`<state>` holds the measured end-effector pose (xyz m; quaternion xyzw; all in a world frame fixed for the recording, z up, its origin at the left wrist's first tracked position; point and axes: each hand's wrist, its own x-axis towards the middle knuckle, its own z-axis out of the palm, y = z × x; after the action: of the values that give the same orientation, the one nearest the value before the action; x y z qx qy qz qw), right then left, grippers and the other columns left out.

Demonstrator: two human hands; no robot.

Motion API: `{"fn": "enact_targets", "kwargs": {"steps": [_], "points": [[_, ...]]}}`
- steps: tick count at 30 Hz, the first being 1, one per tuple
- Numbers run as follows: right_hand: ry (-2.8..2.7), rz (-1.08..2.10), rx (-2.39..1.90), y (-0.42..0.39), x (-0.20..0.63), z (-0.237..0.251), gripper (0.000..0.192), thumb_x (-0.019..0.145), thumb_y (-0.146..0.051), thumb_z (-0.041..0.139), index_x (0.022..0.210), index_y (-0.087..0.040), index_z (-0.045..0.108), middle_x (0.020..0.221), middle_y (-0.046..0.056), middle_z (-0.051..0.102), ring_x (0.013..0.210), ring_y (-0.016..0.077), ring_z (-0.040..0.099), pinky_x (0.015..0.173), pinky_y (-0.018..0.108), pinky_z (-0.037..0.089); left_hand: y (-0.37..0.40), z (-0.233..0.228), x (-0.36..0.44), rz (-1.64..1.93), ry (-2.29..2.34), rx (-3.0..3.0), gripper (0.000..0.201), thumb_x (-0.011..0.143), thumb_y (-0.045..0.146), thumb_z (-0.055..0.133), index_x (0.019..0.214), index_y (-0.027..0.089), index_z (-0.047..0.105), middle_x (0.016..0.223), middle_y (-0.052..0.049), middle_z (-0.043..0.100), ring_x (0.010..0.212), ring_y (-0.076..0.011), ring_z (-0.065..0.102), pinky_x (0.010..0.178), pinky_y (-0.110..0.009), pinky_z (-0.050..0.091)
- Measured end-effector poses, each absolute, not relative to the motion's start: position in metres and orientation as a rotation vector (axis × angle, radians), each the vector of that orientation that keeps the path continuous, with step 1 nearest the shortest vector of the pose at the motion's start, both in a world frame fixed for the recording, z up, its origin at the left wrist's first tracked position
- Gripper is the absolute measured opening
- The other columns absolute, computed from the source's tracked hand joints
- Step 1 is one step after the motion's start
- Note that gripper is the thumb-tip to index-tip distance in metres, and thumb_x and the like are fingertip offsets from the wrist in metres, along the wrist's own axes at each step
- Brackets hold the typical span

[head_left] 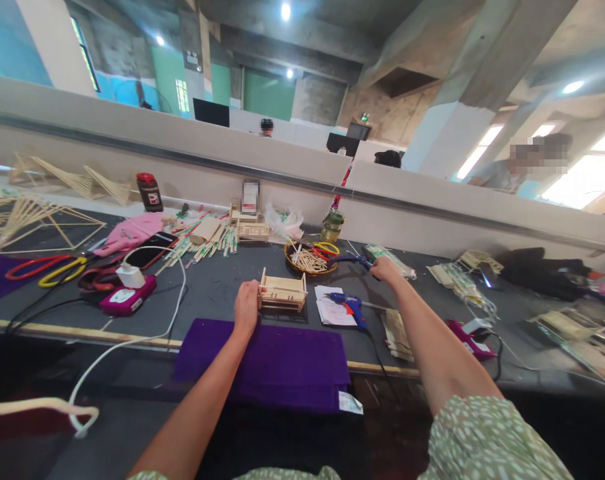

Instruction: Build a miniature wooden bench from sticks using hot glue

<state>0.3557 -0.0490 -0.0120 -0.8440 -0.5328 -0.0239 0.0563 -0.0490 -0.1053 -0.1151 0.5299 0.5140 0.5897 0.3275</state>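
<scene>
My left hand (246, 305) rests against the left end of a small wooden stick model (283, 291) shaped like a little crate, which sits on the dark table (207, 280). My right hand (384, 268) reaches farther out and closes on the blue handle of a tool (355, 259) beside a woven basket of sticks (308, 259). A blue glue gun (351, 307) lies on a sheet of paper (332, 310) between my arms. A purple cloth (282, 363) hangs over the table's near edge.
Red and yellow scissors (42, 268), a phone (150, 250), a white charger on a pink power bank (128, 293), loose sticks (207, 241) and a dark jar (149, 192) lie left. Stick frames (32, 213) stand far left. Other people sit beyond the partition (432, 193).
</scene>
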Motion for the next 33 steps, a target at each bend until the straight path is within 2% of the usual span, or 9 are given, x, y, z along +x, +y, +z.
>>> {"fn": "enact_targets", "kwargs": {"steps": [4, 8, 11, 14, 20, 23, 26, 31, 33], "points": [[-1.673, 0.023, -2.645, -0.061, 0.365, -0.027, 0.020, 0.075, -0.009, 0.062, 0.088, -0.013, 0.076, 0.094, 0.016, 0.074, 0.092, 0.0266, 0.070, 0.073, 0.028, 0.050, -0.105, -0.115, -0.049, 1.539, 1.357, 1.391, 0.050, 0.094, 0.056, 0.034, 0.080, 0.019, 0.065, 0.090, -0.007, 0.066, 0.087, -0.0215, 0.061, 0.079, -0.033, 0.046], [-1.719, 0.102, -2.665, -0.058, 0.355, -0.044, 0.018, 0.084, -0.017, 0.064, 0.100, -0.014, 0.071, 0.108, 0.015, 0.069, 0.104, 0.0251, 0.066, 0.084, 0.031, 0.051, -0.105, -0.113, -0.049, 1.540, 1.381, 1.404, 0.051, 0.094, 0.056, 0.033, 0.079, 0.019, 0.066, 0.090, -0.008, 0.067, 0.088, -0.0221, 0.062, 0.083, -0.034, 0.045], [-1.743, 0.174, -2.659, -0.050, 0.341, -0.055, 0.029, 0.092, -0.032, 0.061, 0.115, -0.015, 0.062, 0.118, 0.010, 0.062, 0.104, 0.0219, 0.062, 0.088, 0.039, 0.052, -0.106, -0.112, -0.049, 1.536, 1.381, 1.406, 0.049, 0.093, 0.055, 0.034, 0.081, 0.019, 0.066, 0.090, -0.007, 0.067, 0.088, -0.0221, 0.062, 0.083, -0.034, 0.046], [-1.723, 0.228, -2.660, -0.046, 0.329, -0.063, 0.036, 0.093, -0.036, 0.059, 0.123, -0.017, 0.056, 0.122, 0.009, 0.058, 0.104, 0.0212, 0.061, 0.087, 0.042, 0.053, -0.106, -0.112, -0.050, 1.531, 1.381, 1.419, 0.047, 0.093, 0.054, 0.035, 0.081, 0.020, 0.065, 0.090, -0.007, 0.067, 0.088, -0.0221, 0.062, 0.083, -0.035, 0.045], [-1.706, 0.171, -2.568, -0.047, 0.312, -0.058, 0.031, 0.094, -0.033, 0.056, 0.120, -0.016, 0.059, 0.121, 0.010, 0.060, 0.105, 0.0218, 0.061, 0.088, 0.041, 0.052, -0.109, -0.109, -0.048, 1.523, 1.407, 1.404, 0.045, 0.093, 0.053, 0.034, 0.082, 0.020, 0.063, 0.089, -0.006, 0.065, 0.086, -0.0219, 0.060, 0.076, -0.033, 0.047], [-1.776, 0.097, -2.406, -0.040, 0.290, -0.045, 0.024, 0.096, -0.025, 0.049, 0.110, -0.018, 0.067, 0.117, 0.009, 0.065, 0.109, 0.0215, 0.060, 0.088, 0.032, 0.048, -0.111, -0.108, -0.047, 1.543, 1.394, 1.394, 0.044, 0.093, 0.053, 0.036, 0.082, 0.020, 0.064, 0.092, -0.007, 0.064, 0.087, -0.0213, 0.060, 0.071, -0.031, 0.048], [-1.882, 0.107, -2.237, -0.029, 0.258, -0.035, 0.024, 0.093, -0.028, 0.050, 0.106, -0.025, 0.070, 0.110, 0.003, 0.070, 0.105, 0.0188, 0.062, 0.083, 0.026, 0.047, -0.112, -0.109, -0.048, 1.582, 1.364, 1.406, 0.042, 0.092, 0.051, 0.039, 0.082, 0.020, 0.065, 0.095, -0.007, 0.063, 0.087, -0.0208, 0.060, 0.069, -0.030, 0.048], [-2.016, 0.200, -2.129, -0.020, 0.216, -0.037, 0.020, 0.089, -0.022, 0.056, 0.100, -0.026, 0.073, 0.109, 0.000, 0.070, 0.103, 0.0166, 0.063, 0.083, 0.024, 0.047, -0.112, -0.111, -0.049, 1.624, 1.326, 1.576, 0.040, 0.092, 0.047, 0.041, 0.079, 0.020, 0.068, 0.101, -0.008, 0.061, 0.096, -0.0217, 0.059, 0.084, -0.033, 0.048], [-2.056, 0.239, -2.134, -0.020, 0.209, -0.040, 0.016, 0.089, -0.023, 0.059, 0.100, -0.024, 0.072, 0.111, 0.002, 0.069, 0.102, 0.0170, 0.063, 0.086, 0.027, 0.049, -0.112, -0.110, -0.049, 1.634, 1.333, 1.641, 0.038, 0.092, 0.046, 0.043, 0.078, 0.021, 0.068, 0.099, -0.008, 0.061, 0.098, -0.0220, 0.058, 0.090, -0.034, 0.045]]}}
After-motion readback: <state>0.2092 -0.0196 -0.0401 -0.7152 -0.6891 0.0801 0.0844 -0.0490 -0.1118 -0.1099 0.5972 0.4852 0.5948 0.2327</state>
